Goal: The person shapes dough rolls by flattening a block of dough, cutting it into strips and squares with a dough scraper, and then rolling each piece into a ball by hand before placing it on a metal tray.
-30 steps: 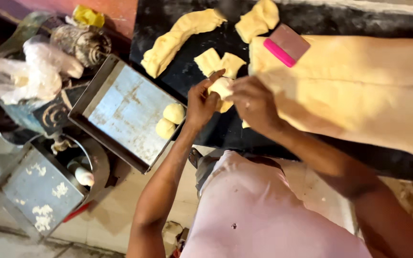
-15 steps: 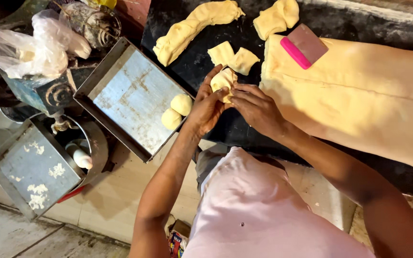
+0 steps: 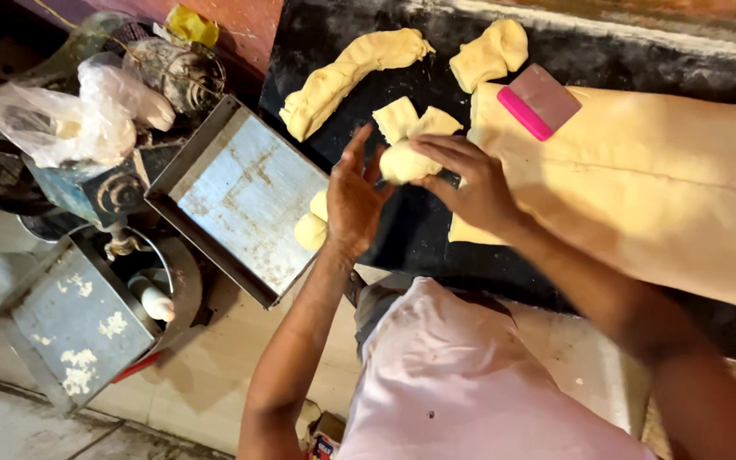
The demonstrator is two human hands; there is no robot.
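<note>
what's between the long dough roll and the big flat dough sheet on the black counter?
Head view: two cut dough squares lie between the long dough roll and the flat dough sheet, with a dough lump farther back.

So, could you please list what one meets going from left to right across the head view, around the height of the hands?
Clear plastic bag → metal tray → dough balls on the tray → left hand → dough piece between the hands → right hand → large dough sheet.

Head view, steeply downward, close
</note>
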